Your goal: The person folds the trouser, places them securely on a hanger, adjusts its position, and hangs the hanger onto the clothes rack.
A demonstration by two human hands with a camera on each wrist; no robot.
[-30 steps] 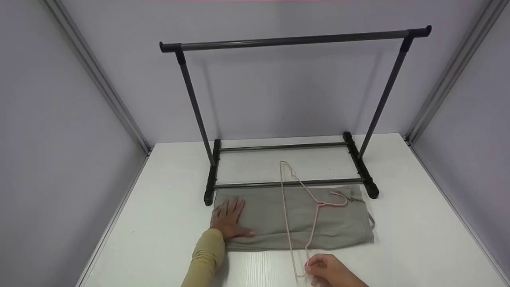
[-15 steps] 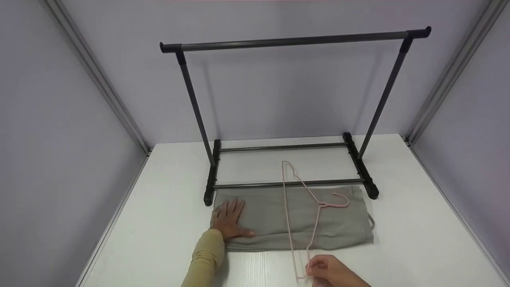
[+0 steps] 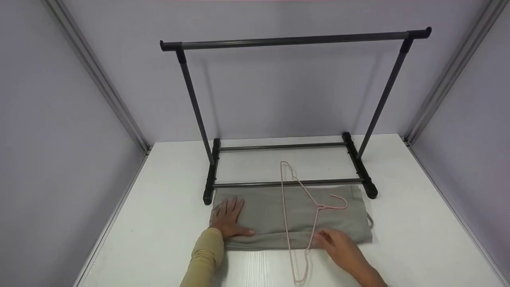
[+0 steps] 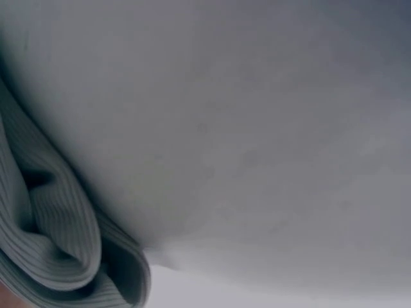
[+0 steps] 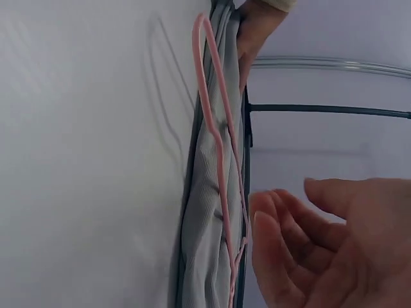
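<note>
A folded grey garment point(image 3: 263, 215) lies flat before the rack, with a small loop at its right edge. My left hand point(image 3: 228, 219) rests on its left end, fingers spread. Across the garment lies a pink hanger point(image 3: 320, 206), its hook to the right and its near end past the garment's front edge. Beside the hanger's near arm is my right hand point(image 3: 340, 247), over the garment. In the right wrist view, its loosely bent fingers point(image 5: 270, 250) and thumb stand apart, off the hanger. The left wrist view catches the garment's folded layers point(image 4: 58, 224) and little of the hand.
A dark clothes rack point(image 3: 295, 40) stands behind the garment, its lower front bar point(image 3: 247, 185) along the garment's far edge. The hanger's far end reaches over that bar. Pale walls point(image 3: 59, 139) enclose the white table point(image 3: 167, 191) on the left, back and right.
My right hand has let go of the hanger's near end and moved up and right, over the garment. The hanger has shifted slightly. My left hand stays in place.
</note>
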